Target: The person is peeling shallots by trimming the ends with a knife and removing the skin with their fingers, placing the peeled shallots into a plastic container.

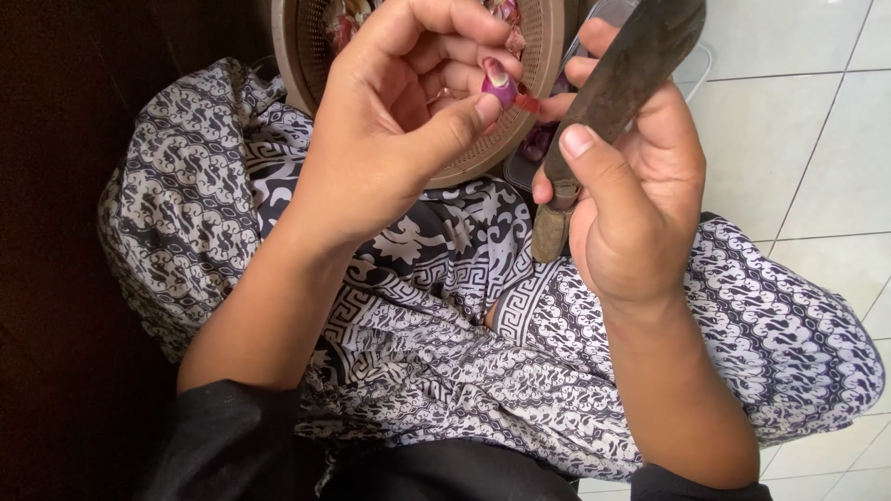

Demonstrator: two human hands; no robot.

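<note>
My left hand (399, 121) pinches 1 small purple shallot (498, 90) above the brown basket (548, 56); my right hand (631, 186) grips the knife (617, 88), closed on its handle; I judge peeling is underway; next, ease the blade under the skin.

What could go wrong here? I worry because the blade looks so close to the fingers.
1. The knife in the right hand sits right beside the left hand fingertips pinching a small purple shallot; a slip could cut them.
2. The shallot is tiny and held only by fingertips, so it might drop towards the brown basket or the patterned cloth on the lap.
</note>
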